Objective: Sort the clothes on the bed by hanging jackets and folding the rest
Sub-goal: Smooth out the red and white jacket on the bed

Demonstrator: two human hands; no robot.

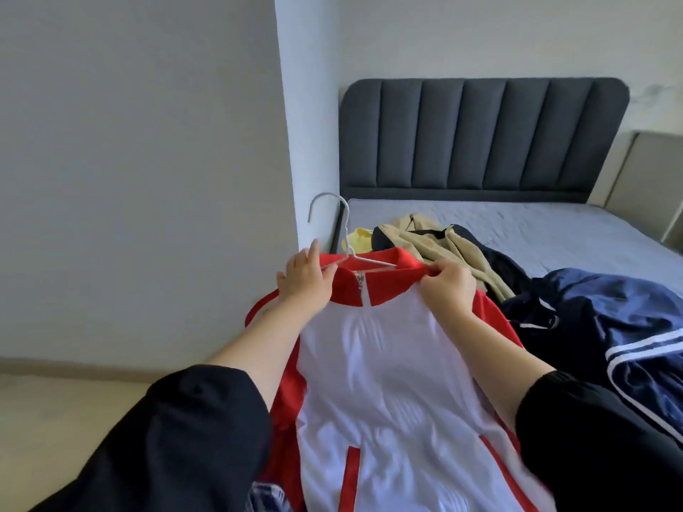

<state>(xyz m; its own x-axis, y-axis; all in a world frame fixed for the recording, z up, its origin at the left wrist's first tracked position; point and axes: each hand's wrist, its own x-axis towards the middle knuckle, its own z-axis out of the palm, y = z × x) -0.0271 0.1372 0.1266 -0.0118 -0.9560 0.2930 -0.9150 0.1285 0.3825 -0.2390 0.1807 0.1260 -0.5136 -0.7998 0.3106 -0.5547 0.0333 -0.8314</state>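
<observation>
A white hanger (348, 230) is disappearing into the collar of a red-and-white jacket (369, 364). One wire arm is passing behind the left hand (303, 280) gripping it, and the other is slipping under the fabric the right hand (445, 286) is pinching. The jacket's hem is running off the bottom edge, and the person's black sleeves (192, 430) are covering its sides. A yellow garment (359, 238) is peeking from behind the collar, its kind unreadable. A navy garment (628, 327) is spilling past the right edge. The zip tag (359, 279) is showing too small to read.
</observation>
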